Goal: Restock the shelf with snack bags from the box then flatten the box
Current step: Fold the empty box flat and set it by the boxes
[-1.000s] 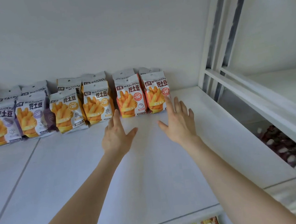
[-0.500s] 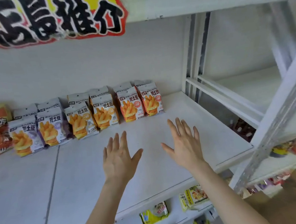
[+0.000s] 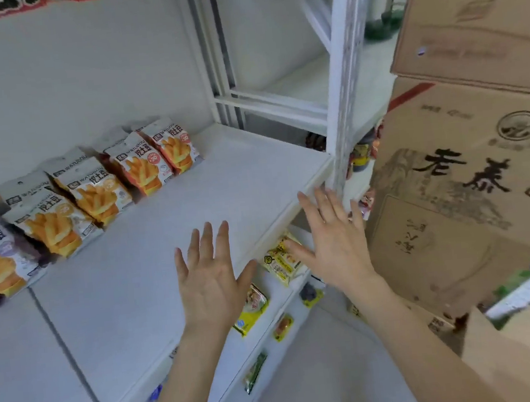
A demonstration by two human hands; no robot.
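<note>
Shelf: the white shelf [image 3: 229,185] runs from the left edge to its front right corner, where a white perforated upright [image 3: 344,94] meets it.
Snack bags: a row of grey-topped French-fry snack bags [image 3: 92,192] stands along the back wall on the left half of the board, leaning back, two deep in places.
Right side: a printed carton [image 3: 454,213] with black brush characters stands close beside the upright, and a plainer carton [image 3: 473,15] sits on top of it.
Lower right: a brown cardboard flap [image 3: 518,354] fills the corner; which box it belongs to cannot be told.
Below: yellow packets [image 3: 281,258] lie on the lower shelves, partly hidden by the hands.
Top left: the red-edged bottom of a sign [image 3: 40,0].
Left hand: the left hand [image 3: 209,278] is raised over the shelf's front edge, back to the camera, fingers spread, holding nothing.
Right hand: the right hand [image 3: 337,245] is lifted off the front right corner, fingers splayed, empty; its fingertips overlap the foot of the upright, contact unclear.
</note>
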